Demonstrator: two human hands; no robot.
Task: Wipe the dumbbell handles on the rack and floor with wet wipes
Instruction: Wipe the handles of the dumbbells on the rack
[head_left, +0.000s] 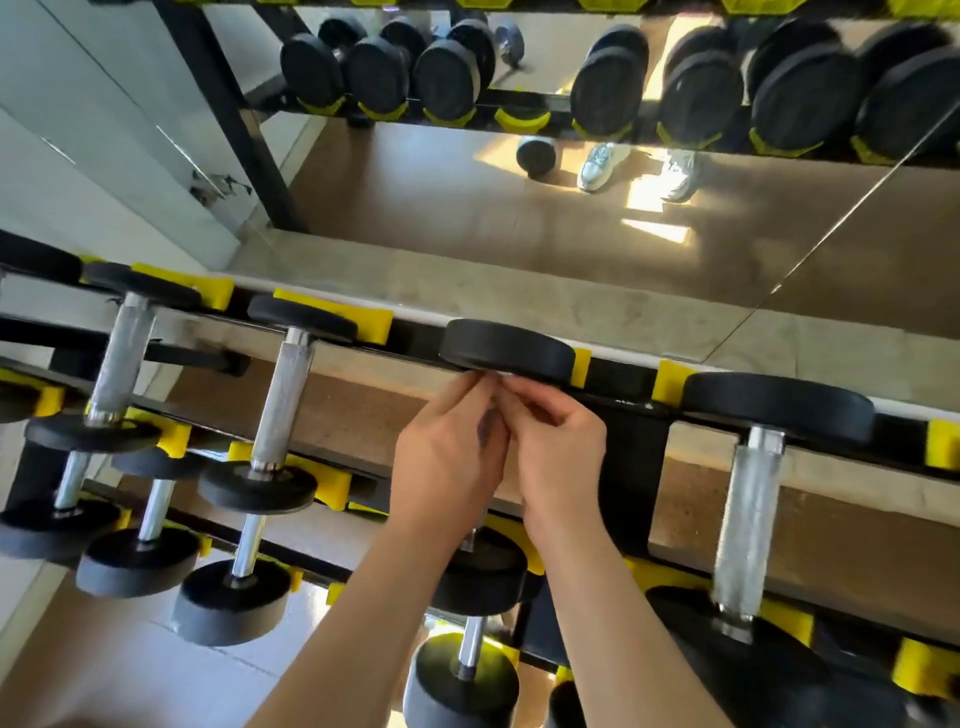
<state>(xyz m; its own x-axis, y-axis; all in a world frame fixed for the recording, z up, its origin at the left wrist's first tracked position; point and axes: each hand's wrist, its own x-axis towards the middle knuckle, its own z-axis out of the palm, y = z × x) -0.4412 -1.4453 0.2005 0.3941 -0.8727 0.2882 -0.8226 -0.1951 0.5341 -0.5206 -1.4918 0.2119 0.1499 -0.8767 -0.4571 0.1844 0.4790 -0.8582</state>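
Black dumbbells with knurled steel handles lie across a black rack (634, 467) with yellow cradles. Both my hands are closed together around the handle of the middle dumbbell (511, 351) on the top tier, just under its far head. My left hand (447, 462) curls over the handle from the left and my right hand (561, 457) from the right, their fingertips meeting at the top. Only a thin grey strip of the handle (487, 426) shows between them. I cannot make out a wet wipe under the fingers.
Bare handles show on the neighbouring dumbbells at left (283, 405), far left (122, 358) and right (748, 519). Smaller dumbbells (244, 551) sit on lower tiers. A mirror (467, 208) behind the rack reflects dumbbells, wooden floor and a person's shoes.
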